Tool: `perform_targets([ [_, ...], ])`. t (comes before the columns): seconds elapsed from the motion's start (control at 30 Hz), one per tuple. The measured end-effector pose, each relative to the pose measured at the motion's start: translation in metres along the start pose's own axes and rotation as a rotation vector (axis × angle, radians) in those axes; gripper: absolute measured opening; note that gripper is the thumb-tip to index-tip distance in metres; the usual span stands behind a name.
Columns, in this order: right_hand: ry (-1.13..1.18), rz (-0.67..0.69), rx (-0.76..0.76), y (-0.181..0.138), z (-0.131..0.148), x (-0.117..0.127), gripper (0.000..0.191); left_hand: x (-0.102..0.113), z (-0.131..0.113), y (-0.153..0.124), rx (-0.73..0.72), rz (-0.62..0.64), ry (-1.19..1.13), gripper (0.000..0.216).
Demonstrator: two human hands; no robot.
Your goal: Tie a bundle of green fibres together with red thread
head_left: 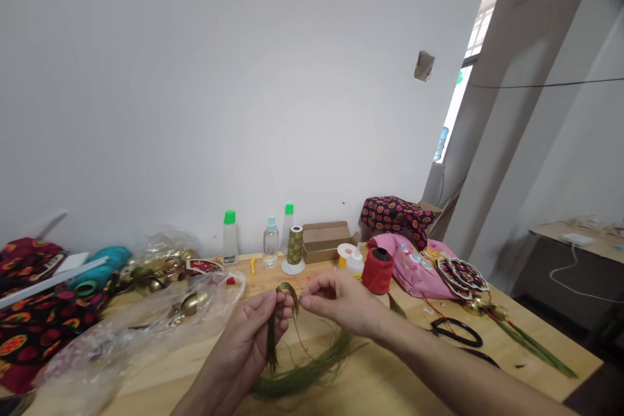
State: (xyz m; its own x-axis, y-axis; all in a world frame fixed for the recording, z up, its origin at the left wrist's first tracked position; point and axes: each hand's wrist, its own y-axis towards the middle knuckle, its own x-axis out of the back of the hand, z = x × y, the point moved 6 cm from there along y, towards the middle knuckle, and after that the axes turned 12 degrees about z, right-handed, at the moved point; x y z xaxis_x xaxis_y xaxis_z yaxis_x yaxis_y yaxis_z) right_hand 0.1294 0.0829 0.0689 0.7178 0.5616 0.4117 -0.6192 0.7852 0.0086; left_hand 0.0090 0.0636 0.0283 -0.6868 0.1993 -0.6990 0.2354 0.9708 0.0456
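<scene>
My left hand (248, 341) is closed around a small green thread tassel (272, 338), its strands hanging below the fingers and its top bent over in a loop. Close beside that loop, my right hand (341, 302) is pinched at the fingertips, near the loose strands; what lies between the fingertips is too small to make out. A thin brownish thread trails down from the tassel. Below both hands, a larger bundle of green threads (309, 374) lies curved on the wooden table (404, 374).
Behind the hands stand a green thread spool (295, 247), a red thread cone (377, 271), bottles (230, 240) and a cardboard box (326, 244). Scissors (458, 333) lie at right, near finished tassels (536, 344). Plastic bags (160, 318) and brass bells (192, 302) spread at left.
</scene>
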Motion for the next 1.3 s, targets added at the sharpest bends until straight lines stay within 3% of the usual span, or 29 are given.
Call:
perform_targets([
  [0.13, 0.373, -0.025, 0.129, 0.003, -0.016, -0.030, 0.035, 0.000, 0.000, 0.001, -0.012, -0.008, -0.027, 0.024],
  [0.27, 0.466, 0.040, 0.116, 0.001, -0.031, -0.046, 0.043, 0.004, -0.003, 0.002, -0.052, -0.023, -0.066, 0.028],
  [0.43, 0.359, -0.098, 0.117, -0.010, -0.037, -0.013, 0.044, 0.009, -0.002, 0.003, -0.035, -0.035, -0.088, 0.029],
  [0.57, 0.020, -0.162, 0.122, -0.019, -0.025, 0.010, 0.031, 0.013, 0.002, 0.006, -0.008, -0.083, -0.070, 0.026],
  [0.67, -0.186, -0.123, 0.108, -0.022, -0.016, 0.013, 0.035, 0.014, 0.005, 0.008, 0.002, -0.114, -0.046, 0.026],
  [0.8, -0.230, -0.117, 0.090, -0.024, -0.009, 0.017, 0.030, 0.016, 0.007, 0.008, 0.028, -0.141, 0.011, 0.025],
  [1.0, -0.310, -0.168, 0.074, -0.026, -0.006, 0.033, 0.025, 0.030, 0.017, 0.010, 0.172, -0.125, 0.278, 0.009],
  [1.17, -0.443, -0.137, 0.004, -0.029, -0.007, 0.034, 0.026, 0.042, 0.007, 0.012, 0.049, -0.235, 0.520, 0.019],
  [1.3, -0.540, -0.078, -0.026, -0.029, -0.005, 0.025, 0.022, 0.029, 0.011, 0.013, 0.045, -0.107, 0.392, 0.020],
])
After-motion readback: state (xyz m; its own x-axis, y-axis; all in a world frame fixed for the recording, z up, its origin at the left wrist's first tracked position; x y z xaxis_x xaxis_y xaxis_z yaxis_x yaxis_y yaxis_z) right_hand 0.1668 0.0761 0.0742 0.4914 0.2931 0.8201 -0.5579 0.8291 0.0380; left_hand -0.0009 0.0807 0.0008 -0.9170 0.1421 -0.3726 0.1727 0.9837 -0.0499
